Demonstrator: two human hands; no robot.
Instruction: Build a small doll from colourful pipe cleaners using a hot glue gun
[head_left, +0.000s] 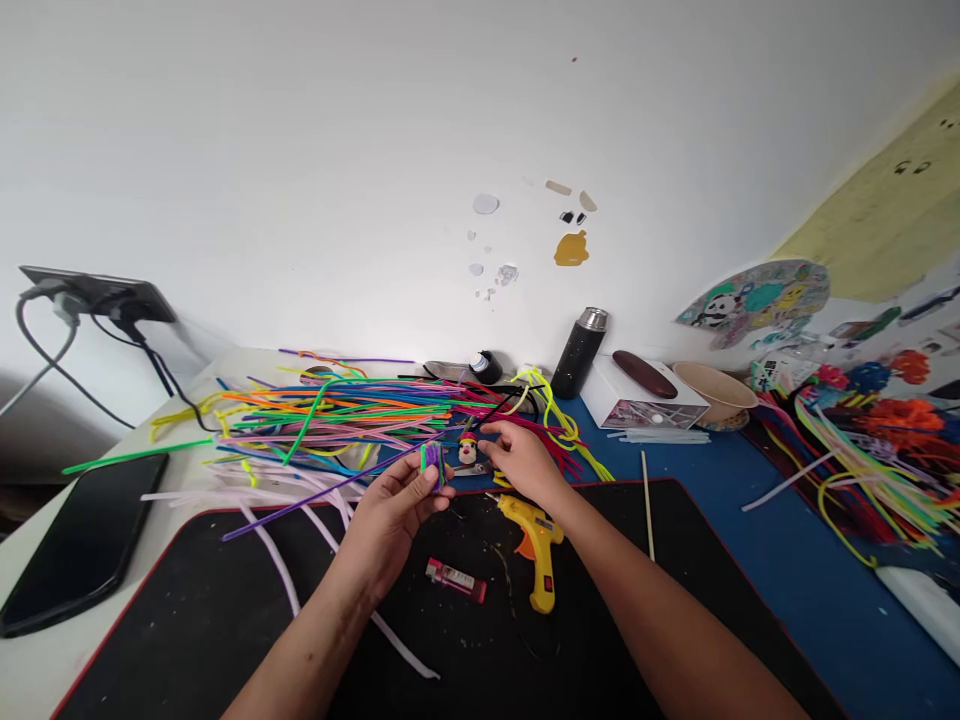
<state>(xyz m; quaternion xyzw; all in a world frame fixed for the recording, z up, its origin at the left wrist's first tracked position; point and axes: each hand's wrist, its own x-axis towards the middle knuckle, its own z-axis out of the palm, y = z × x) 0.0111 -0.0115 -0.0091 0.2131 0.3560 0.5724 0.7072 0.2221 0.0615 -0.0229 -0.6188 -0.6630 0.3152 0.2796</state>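
Note:
My left hand (405, 500) is closed on a small piece wound from purple and green pipe cleaner (432, 466), pinched between thumb and fingers. A long purple pipe cleaner (300, 508) stretches from that piece toward the lower left. My right hand (525, 460) has its thumb and forefinger apart, holding nothing I can see. Just left of those fingertips is a small white-faced figure (468, 450) with a red and yellow top; whether they touch it is unclear. Under my right wrist lies a yellow glue gun (541, 540).
Many coloured pipe cleaners (337, 410) cover the table's back left. A pink lighter (456, 580) and a thin stick (647, 505) lie on the black mat (247, 620). Behind stand a black flask (579, 352), a white box (641, 395) and a bowl (716, 392). A phone (82, 540) lies left.

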